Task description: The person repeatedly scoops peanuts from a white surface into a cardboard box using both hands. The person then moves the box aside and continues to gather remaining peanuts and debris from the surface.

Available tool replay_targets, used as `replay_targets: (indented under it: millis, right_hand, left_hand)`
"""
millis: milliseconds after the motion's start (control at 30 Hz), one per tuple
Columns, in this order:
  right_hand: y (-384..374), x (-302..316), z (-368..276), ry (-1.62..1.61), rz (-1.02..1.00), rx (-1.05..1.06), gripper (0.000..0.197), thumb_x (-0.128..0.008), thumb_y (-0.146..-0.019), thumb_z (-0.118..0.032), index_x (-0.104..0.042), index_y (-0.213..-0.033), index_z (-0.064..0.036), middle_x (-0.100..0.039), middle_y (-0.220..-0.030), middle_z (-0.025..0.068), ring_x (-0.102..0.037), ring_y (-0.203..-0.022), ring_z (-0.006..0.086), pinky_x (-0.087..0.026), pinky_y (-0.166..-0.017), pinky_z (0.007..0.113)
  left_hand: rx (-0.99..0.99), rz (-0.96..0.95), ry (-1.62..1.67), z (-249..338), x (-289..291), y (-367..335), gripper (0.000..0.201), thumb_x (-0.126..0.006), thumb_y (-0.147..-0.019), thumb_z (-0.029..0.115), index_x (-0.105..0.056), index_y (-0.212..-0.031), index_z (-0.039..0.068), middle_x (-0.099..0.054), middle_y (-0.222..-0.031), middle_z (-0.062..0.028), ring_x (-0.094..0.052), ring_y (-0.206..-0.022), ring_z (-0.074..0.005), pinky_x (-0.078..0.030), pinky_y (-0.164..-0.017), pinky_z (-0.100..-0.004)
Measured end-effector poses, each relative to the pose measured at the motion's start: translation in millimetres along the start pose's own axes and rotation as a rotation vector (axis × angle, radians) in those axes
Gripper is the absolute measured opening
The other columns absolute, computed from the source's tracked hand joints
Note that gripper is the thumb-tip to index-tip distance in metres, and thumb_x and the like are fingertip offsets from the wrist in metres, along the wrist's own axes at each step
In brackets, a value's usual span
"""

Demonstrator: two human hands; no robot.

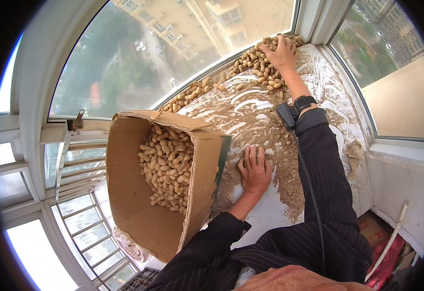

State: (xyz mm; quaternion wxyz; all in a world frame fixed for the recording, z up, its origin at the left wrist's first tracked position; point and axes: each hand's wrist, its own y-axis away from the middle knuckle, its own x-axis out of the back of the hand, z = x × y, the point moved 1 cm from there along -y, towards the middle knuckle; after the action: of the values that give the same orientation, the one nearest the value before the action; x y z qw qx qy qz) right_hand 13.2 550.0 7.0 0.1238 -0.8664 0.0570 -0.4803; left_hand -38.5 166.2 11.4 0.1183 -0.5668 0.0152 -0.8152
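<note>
My right hand (282, 54) reaches to the far corner of the window ledge, thumb and fingers apart over the heap of unshelled peanuts (265, 72). It touches the heap; its fingertips are partly hidden among the shells. My left hand (255, 172) rests nearer me on the dirt-covered white ledge (255, 216), fingers bent and slightly apart, with nothing visible in it. Left of that hand a cardboard box (129, 194) lies tilted with its mouth toward me. Many peanuts (168, 167) are piled inside it. More peanuts (188, 97) lie in a strip along the window frame.
Loose brown soil and debris (289, 179) streak the ledge. Large window panes (125, 58) border its far side and right side. A metal railing (86, 162) stands left of the box. At lower right are a white stick (391, 237) and a red bag (384, 266).
</note>
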Motion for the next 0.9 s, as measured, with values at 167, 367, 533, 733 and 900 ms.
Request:
replay_targets:
  millis: [167, 367, 533, 733, 900]
  right_hand:
    - [7.3, -11.1, -15.6, 0.046, -0.012, -0.023, 0.086, -0.06, -0.079, -0.072, -0.049, -0.137, -0.009, -0.044, -0.14, 0.0203, -0.035, -0.134, 0.0431, -0.023, -0.107, 0.067]
    - [16.6, -7.0, -3.3, 0.145, -0.077, 0.094, 0.069, -0.06, -0.082, -0.064, -0.057, -0.134, -0.0182, -0.046, -0.14, 0.0117, -0.042, -0.129, 0.0403, -0.025, -0.107, 0.066]
    - [30.8, 1.0, -3.5, 0.057, -0.063, 0.23, 0.055, -0.063, -0.082, -0.055, -0.065, -0.122, -0.0159, -0.049, -0.138, 0.0087, -0.045, -0.124, 0.0365, -0.032, -0.103, 0.059]
    - [47.9, 2.5, 0.0, -0.042, -0.021, 0.322, 0.045, -0.067, -0.082, -0.047, -0.069, -0.112, -0.0145, -0.051, -0.136, 0.0091, -0.046, -0.123, 0.0352, -0.035, -0.104, 0.054]
    - [54.1, 1.7, 3.9, -0.13, 0.039, 0.367, 0.04, -0.067, -0.084, -0.044, -0.07, -0.112, -0.0159, -0.055, -0.131, 0.0068, -0.047, -0.12, 0.0337, -0.034, -0.105, 0.052]
  left_hand:
    - [0.007, -0.01, -0.014, -0.5, -1.4, 0.7, 0.047, -0.055, -0.091, 0.019, -0.049, -0.134, 0.004, -0.043, -0.139, -0.0161, -0.033, -0.139, -0.0339, -0.028, -0.104, -0.0488]
    - [-0.003, -0.002, 0.012, -1.1, -2.5, 1.8, 0.049, -0.056, -0.09, 0.019, -0.047, -0.135, 0.003, -0.041, -0.139, -0.0179, -0.033, -0.139, -0.0353, -0.027, -0.105, -0.0505]
    - [0.006, -0.001, 0.033, -1.9, -0.8, 1.9, 0.048, -0.055, -0.092, 0.02, -0.047, -0.136, 0.004, -0.042, -0.14, -0.0156, -0.033, -0.139, -0.0341, -0.027, -0.106, -0.0494]
    - [0.009, 0.008, 0.06, -3.2, -1.7, 2.3, 0.047, -0.055, -0.092, 0.019, -0.046, -0.136, 0.005, -0.041, -0.14, -0.0154, -0.032, -0.14, -0.0336, -0.026, -0.106, -0.0489]
    - [0.006, 0.027, 0.097, -4.8, -0.6, 3.9, 0.049, -0.055, -0.092, 0.017, -0.045, -0.137, 0.004, -0.042, -0.14, -0.0165, -0.033, -0.139, -0.0338, -0.027, -0.106, -0.0493]
